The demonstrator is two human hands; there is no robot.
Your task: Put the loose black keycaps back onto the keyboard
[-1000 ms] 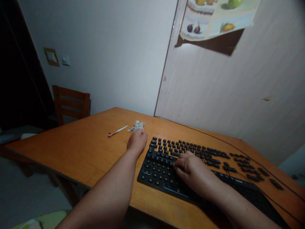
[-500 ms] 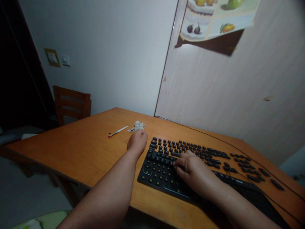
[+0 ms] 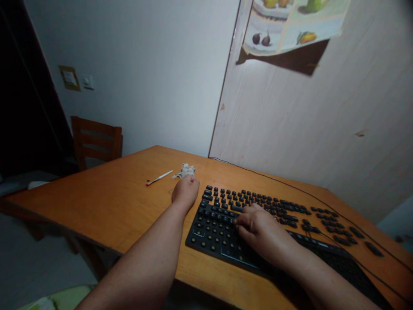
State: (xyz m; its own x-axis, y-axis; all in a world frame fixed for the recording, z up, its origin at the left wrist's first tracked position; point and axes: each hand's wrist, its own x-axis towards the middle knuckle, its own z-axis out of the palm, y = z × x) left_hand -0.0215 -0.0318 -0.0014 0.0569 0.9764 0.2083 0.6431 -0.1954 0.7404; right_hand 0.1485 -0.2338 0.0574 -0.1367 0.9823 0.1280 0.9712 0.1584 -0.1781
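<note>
A black keyboard [image 3: 274,215] lies on the orange wooden table [image 3: 106,202]. My right hand [image 3: 258,230] rests on its left half, fingers curled and pressed onto the keys. My left hand [image 3: 186,191] lies on the table just left of the keyboard's far corner, its fingers curled under and hidden from me. Right beyond its knuckles sits a crumpled white tissue [image 3: 184,171]. A thin white stick with a dark red tip [image 3: 158,178] lies further left.
The keyboard's black cable [image 3: 258,173] runs along the table's far edge by a pale wooden panel. A fruit poster [image 3: 290,26] hangs above. A wooden chair [image 3: 96,141] stands beyond the table's left end, near wall switches [image 3: 75,79].
</note>
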